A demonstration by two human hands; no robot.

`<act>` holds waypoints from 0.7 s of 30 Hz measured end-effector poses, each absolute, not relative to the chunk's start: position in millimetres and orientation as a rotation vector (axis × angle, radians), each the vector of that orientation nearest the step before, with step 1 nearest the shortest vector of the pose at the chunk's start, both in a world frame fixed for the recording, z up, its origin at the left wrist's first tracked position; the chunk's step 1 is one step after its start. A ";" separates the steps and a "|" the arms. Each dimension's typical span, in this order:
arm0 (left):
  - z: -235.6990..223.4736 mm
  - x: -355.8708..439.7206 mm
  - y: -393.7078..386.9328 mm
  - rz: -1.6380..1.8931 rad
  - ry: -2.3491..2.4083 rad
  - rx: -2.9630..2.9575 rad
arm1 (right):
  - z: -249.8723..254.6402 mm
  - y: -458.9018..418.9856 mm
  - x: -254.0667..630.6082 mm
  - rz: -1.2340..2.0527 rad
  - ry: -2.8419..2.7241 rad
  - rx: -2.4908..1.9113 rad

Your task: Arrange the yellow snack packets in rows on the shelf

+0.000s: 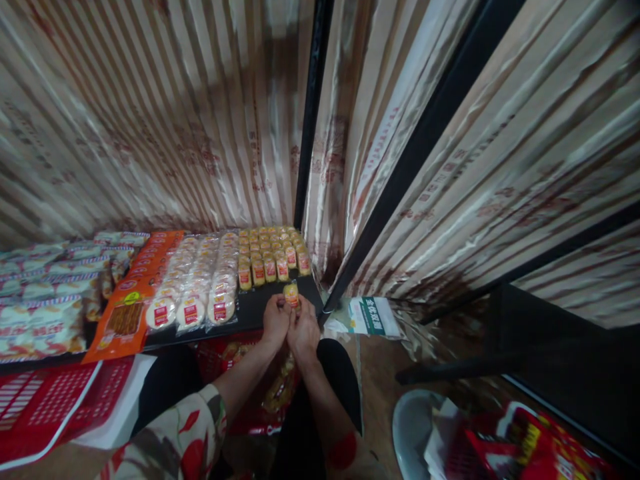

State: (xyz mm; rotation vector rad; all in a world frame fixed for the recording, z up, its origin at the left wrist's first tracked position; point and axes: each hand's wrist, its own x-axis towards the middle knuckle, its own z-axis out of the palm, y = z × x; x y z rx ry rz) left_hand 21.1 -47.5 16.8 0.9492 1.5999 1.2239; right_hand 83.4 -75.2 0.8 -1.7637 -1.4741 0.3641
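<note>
A small yellow wrapped cake (291, 292) with a red label is held upright between my two hands, over the front edge of the black shelf (260, 303). My left hand (276, 323) has its fingers closed at the cake's left side. My right hand (303, 332) closes on it from the right and below. Just behind stand rows of matching yellow wrapped cakes (270, 267). To their left lie rows of round, white wrapped pastries (190, 312) with red labels. Parts of my fingertips are hidden behind one another.
Orange snack packets (125, 317) and white-blue bags (43, 327) fill the shelf's left part. Between my knees is a red bag (240, 410) with more wrapped cakes. A red basket (55, 407) stands lower left. Black posts (380, 200) rise right; a grey basin (407, 427) sits lower right.
</note>
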 end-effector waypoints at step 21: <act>-6.9 27.6 -17.9 1.147 1.662 1.085 | -12.2 -48.1 88.2 0.418 -1.390 -1.833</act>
